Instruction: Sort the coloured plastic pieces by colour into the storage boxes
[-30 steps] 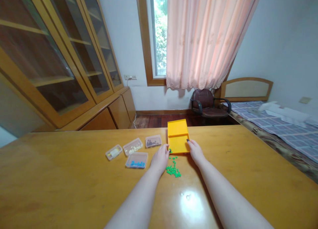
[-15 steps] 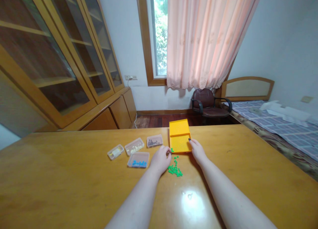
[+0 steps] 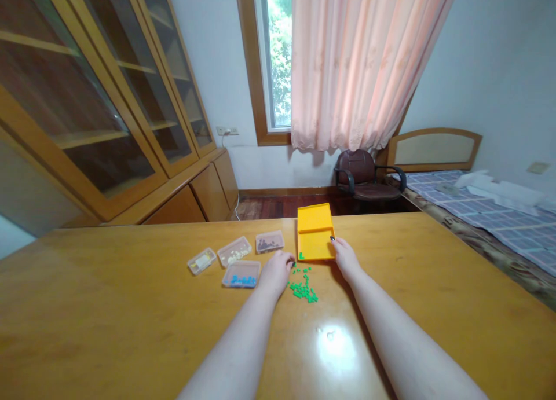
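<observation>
An opened yellow box (image 3: 316,245) lies near the table's far edge, its lid folded back. My right hand (image 3: 346,259) grips the box's right side, a dark item or nail at its fingertips. A small green piece (image 3: 301,256) rests in the box's lower left corner. My left hand (image 3: 278,270) is closed in a pinch just left of the scattered green pieces (image 3: 303,291); what its fingers hold, if anything, is too small to tell. The green pieces lie loose on the table below the box.
Left of my left hand are clear trays with blue pieces (image 3: 242,274), cream pieces (image 3: 235,252) and dark pieces (image 3: 269,242), plus a small yellow-and-white case (image 3: 202,261). A brown chair (image 3: 369,177) stands beyond the wooden table (image 3: 130,307).
My left hand has drawn back slightly left from the box's lower left corner. A green piece now shows clearly inside that corner. My right hand still grips the box.
</observation>
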Motion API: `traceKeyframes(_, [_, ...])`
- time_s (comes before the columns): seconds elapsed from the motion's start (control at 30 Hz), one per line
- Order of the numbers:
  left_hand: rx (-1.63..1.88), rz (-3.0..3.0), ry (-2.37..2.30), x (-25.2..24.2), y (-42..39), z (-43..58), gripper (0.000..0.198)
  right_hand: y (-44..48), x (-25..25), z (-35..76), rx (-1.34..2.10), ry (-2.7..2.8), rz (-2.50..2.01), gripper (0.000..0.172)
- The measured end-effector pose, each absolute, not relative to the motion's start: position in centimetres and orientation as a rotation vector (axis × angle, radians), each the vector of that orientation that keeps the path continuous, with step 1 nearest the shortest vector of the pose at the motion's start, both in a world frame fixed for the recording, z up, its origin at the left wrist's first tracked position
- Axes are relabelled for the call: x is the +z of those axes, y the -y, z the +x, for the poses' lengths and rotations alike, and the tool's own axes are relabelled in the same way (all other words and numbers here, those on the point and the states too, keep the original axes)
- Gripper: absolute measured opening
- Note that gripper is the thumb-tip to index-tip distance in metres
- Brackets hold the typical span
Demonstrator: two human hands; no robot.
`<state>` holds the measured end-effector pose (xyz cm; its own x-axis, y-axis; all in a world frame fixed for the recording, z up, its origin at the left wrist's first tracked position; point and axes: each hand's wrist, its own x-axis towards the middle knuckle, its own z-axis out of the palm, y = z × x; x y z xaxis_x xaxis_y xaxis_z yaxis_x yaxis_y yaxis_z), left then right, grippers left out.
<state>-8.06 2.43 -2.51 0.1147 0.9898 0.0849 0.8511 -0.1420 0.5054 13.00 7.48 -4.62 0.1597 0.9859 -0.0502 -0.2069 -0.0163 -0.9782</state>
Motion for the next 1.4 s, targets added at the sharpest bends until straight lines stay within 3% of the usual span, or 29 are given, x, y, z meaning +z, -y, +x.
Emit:
traceKeyframes(0.47, [0.477,2.133,-1.842,-2.0,-2.4,-7.8,0.014,-7.2,-4.1,12.7,1.192,0.906,-1.155,0.027])
traceKeyframes(0.73, [0.941,2.115,-1.704,-2.0,-2.6,-7.0,0.019,-7.0,-4.2,12.5,1.184,0.957,-1.164,0.026])
traceKeyframes(0.9, [0.926,2.139,-1.656,-2.6,-2.8,-7.2,0.029,-7.2,-4.5,12.6,1.198,0.949,-1.161,0.027])
traceKeyframes(1.07, [0.753,2.091,-1.813,-2.3,-2.7,-7.9,0.017,-7.4,-4.6,12.9,1.195,0.915,-1.168,0.025])
traceKeyframes(1.4, [0.461,2.167,-1.842,-2.3,-2.4,-7.5,0.013,-6.9,-3.6,12.5,1.178,0.892,-1.185,0.025])
